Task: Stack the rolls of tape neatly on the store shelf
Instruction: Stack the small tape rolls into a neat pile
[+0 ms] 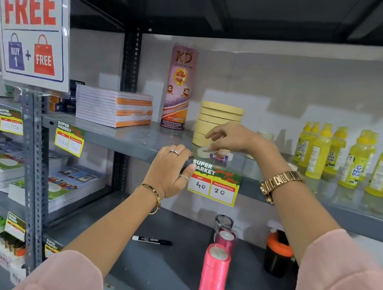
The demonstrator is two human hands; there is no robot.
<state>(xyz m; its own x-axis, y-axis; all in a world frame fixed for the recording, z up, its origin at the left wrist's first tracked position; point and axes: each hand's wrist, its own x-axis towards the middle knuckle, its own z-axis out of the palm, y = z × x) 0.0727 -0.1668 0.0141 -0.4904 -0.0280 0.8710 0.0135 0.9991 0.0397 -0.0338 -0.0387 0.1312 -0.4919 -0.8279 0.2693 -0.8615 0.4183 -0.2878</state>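
Beige tape stack (218, 124), yellow glue bottles (358, 158), grey shelf (123, 139)

One stack of tan tape rolls (218, 124) is standing; two pink ribbon spools (214, 274), one black marker (152, 240) and two hands (171, 169) are showing.

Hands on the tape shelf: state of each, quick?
Left hand: resting on the grey metal shelf edge, holding nothing.
Right hand: fingers curled down at the small clear tape roll; grip cannot be told.

Matt grey metal shelf (136, 140); beside the right grip (226, 138), matt paper tape stack (216, 121) and glossy clear tape roll (206, 152).
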